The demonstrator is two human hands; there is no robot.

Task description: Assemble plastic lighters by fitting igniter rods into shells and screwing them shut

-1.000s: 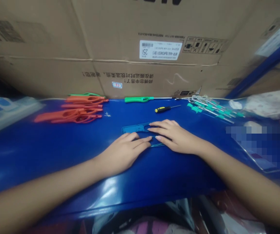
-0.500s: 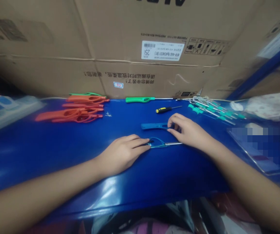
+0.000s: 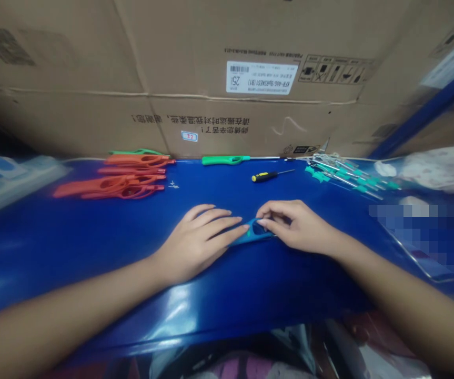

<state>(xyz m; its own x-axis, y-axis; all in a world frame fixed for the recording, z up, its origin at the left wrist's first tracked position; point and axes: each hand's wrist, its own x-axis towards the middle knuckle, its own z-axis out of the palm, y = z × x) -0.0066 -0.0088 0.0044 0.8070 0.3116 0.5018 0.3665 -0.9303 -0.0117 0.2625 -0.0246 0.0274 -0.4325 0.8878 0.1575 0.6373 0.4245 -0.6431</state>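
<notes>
Blue casing [image 3: 251, 238] pinched at the middle of the desk [image 3: 250, 305].
Its 3 o'clock end is gripped by the thumb and fingers of the right hand [image 3: 295, 226]; its 9 o'clock end is covered by the left hand [image 3: 197, 245], fingers spread. From the casing, the screwdriver [image 3: 264, 177] is seen at 12 o'clock, the orange handles [image 3: 104, 188] at 10 and the rods [image 3: 347, 176] at 2.

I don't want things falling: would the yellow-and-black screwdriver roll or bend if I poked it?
The screwdriver might roll a little, since its handle looks rounded. Its thin shaft probably won't bend easily; it looks like straight metal. The thick handle end is likely heavier.
</notes>
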